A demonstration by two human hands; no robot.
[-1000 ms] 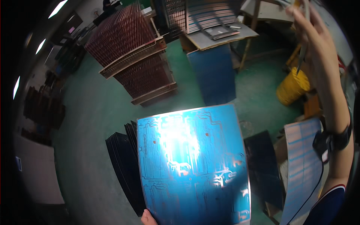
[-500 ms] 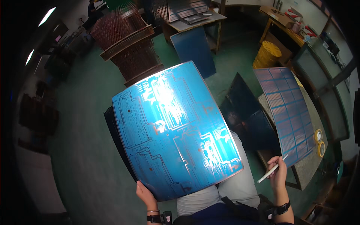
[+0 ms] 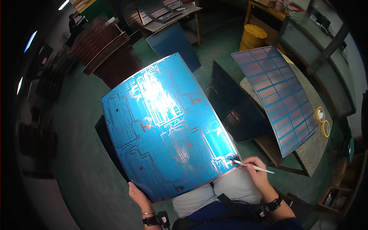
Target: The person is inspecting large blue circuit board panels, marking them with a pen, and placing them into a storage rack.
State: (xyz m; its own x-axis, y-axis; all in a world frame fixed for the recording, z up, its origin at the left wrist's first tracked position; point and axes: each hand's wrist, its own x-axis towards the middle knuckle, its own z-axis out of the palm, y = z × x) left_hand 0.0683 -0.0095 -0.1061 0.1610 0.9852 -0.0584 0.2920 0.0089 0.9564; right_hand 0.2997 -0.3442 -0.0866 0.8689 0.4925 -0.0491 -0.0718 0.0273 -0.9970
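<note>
A large blue circuit board panel (image 3: pixel 153 153) with copper-coloured traces lies tilted above my lap, with bright glare across its upper middle. My left hand (image 3: pixel 138 196) grips its lower left edge, thumb on top and the other fingers hidden beneath. Pinched in my right hand (image 3: pixel 257 172) is a slim white-handled brush (image 3: pixel 260 168), its dark tip at the panel's lower right corner. That hand's fingertips are close against the panel's right edge; whether they touch it, I cannot tell. Dark layered edges (image 3: pixel 111 147) of more sheets show under the panel's left side.
On the right, a copper-and-blue gridded panel (image 3: pixel 276 96) leans over a grey speckled tabletop (image 3: pixel 306 157) with yellow tape rolls (image 3: pixel 325 128). Dark panels (image 3: pixel 237 111) stand between. Farther back are a yellow bin (image 3: pixel 253 37), a leaning blue board (image 3: pixel 174 44) and a brown rack (image 3: pixel 103 53).
My right hand has moved left with the brush, from beside the panel to its lower right corner. The brush tip now points left. My left hand keeps its hold while the view has shifted.
</note>
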